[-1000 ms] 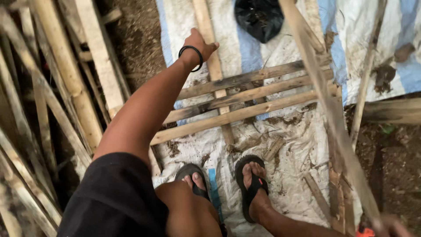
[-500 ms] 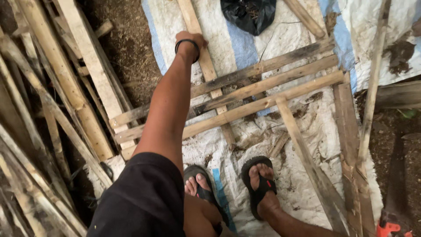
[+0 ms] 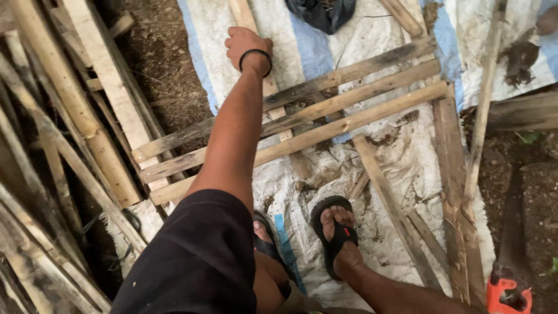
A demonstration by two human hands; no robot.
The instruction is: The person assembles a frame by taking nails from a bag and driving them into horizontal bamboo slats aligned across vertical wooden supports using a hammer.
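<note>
The left hand [image 3: 247, 46] reaches far out and closes over a pale slat [image 3: 273, 93] that runs near to far under three cross slats [image 3: 302, 113]; its fingers are curled together on the slat's far part, a black band at the wrist. The right hand is out of view, so its state cannot be told. The slat lies on a white and blue tarp [image 3: 383, 168] spread on the dirt, and the three cross slats lie over it, slanting from near left up to far right. At their right ends they meet a darker upright board [image 3: 450, 151]. A loose strip [image 3: 389, 203] lies on the tarp near the right foot. Two feet in black sandals [image 3: 334, 232] stand on the tarp's near part. A stack of bamboo poles [image 3: 64, 116] lies to the left, a black bag [image 3: 322, 11] sits at the far edge, and a saw with an orange handle [image 3: 508, 291] rests at the near right.
</note>
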